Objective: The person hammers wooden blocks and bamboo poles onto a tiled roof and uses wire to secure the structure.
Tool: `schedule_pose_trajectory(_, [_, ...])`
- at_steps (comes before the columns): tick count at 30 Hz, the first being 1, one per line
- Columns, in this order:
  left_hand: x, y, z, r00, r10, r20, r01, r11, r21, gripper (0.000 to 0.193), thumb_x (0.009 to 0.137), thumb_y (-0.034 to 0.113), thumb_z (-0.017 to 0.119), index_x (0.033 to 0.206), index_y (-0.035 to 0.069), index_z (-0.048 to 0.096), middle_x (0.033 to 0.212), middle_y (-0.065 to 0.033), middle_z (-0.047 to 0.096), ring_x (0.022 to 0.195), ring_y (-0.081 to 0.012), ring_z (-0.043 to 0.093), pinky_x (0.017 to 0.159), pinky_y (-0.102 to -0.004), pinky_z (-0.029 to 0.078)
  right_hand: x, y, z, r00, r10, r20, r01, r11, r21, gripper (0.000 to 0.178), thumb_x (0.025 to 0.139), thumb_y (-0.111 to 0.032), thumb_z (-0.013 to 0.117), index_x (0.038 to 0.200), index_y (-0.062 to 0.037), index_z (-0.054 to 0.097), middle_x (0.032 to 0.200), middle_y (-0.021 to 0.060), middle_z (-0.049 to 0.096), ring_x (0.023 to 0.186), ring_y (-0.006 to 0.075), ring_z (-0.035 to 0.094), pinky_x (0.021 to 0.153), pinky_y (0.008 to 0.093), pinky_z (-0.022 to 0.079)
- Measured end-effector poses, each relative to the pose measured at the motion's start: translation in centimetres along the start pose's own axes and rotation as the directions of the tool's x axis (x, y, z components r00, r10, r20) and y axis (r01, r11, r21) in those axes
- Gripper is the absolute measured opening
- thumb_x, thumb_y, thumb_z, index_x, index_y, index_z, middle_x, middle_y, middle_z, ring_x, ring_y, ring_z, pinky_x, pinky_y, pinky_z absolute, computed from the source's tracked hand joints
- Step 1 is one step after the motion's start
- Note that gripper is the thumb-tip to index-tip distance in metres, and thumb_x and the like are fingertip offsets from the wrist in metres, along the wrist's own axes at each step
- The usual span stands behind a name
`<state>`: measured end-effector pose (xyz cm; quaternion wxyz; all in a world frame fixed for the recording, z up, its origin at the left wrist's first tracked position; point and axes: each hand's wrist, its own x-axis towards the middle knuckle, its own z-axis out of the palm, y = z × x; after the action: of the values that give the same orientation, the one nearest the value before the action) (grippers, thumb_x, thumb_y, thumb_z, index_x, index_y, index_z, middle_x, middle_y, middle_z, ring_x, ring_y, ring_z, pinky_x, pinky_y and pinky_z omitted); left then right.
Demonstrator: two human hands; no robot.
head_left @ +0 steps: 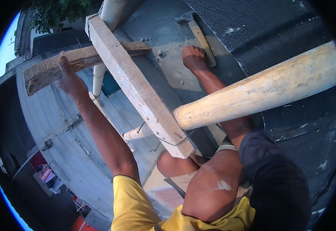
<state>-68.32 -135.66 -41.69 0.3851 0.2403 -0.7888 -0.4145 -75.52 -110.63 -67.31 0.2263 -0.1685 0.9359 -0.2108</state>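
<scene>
My left hand [72, 81] grips a short, rough timber plank [84, 57], with the thumb over its top face. The plank's far end passes beneath a longer squared wooden beam [133, 82] that slants across the middle. My right hand [195, 57] is closed in a fist, resting on the grey concrete surface. Whatever may be inside the fist is hidden. Just beside it lies a hammer [201, 37] with a wooden handle and metal head. A thick bamboo pole [260, 85] crosses over my right forearm and meets the beam near its lower end, where thin wire shows.
Another bamboo pole [112, 13] stands behind the beam's upper end. Dark, rough sheeting [275, 34] covers the right side. Far below on the left is a grey paved area [56, 115], with colourful cloth [50, 179] beyond. My bent knees are close under the beam's lower end.
</scene>
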Motion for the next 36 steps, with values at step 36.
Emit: schedule_pose_trajectory(36, [-10.3, -9.2, 6.7, 0.814, 0.068, 0.577, -0.379, 0.816, 0.438, 0.024, 0.096, 0.022, 0.064, 0.113, 0.004, 0.065, 0.091, -0.0166, 0.07, 0.086, -0.0278, 0.07, 0.077, -0.0383, 0.054, 5.3, -13.7, 2.4, 0.916, -0.148, -0.373, 0.39, 0.107, 0.914, 0.021, 0.08, -0.017, 0.072, 0.095, -0.0035, 0.076, 0.091, 0.0166, 0.074, 0.085, 0.0264, 0.073, 0.075, 0.0343, 0.056])
